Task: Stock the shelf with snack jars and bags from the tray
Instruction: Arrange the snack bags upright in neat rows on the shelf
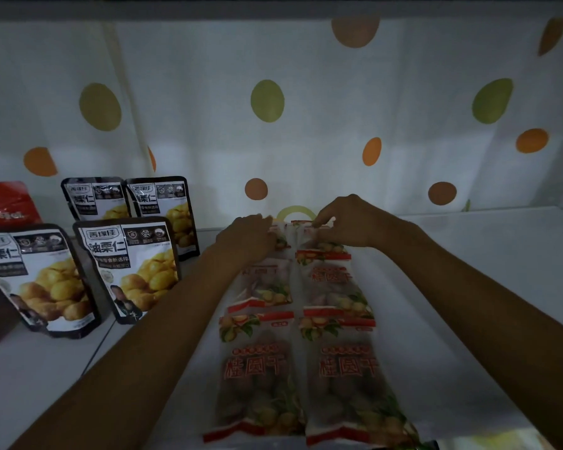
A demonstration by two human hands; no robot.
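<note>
front longan bags (257, 378), hands (251, 237) on rear bags (325, 254)

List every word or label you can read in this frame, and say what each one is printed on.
"油栗仁": front right chestnut pouch; partly cut off on the other chestnut pouches.
"桂圆干": front longan bags, in red.
Brand box above "油栗仁": too blurred to be sure.
Small print on all packs, and white lettering on the red bag: unreadable.
</note>
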